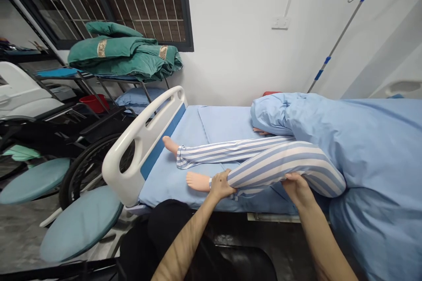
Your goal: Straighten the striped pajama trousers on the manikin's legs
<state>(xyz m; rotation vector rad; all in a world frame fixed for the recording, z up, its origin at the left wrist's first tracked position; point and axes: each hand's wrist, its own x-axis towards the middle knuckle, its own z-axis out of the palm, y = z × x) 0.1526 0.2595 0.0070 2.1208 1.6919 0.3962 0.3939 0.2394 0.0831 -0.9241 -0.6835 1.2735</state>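
Got my left hand closed round the mannequin's ankle, right hand curled under the bent knee. That leg runs sideways across me, foot toward my left. Other leg lies just beyond, on the bed.

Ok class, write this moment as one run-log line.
left hand: mannequin's striped leg | right hand: under same leg, raised
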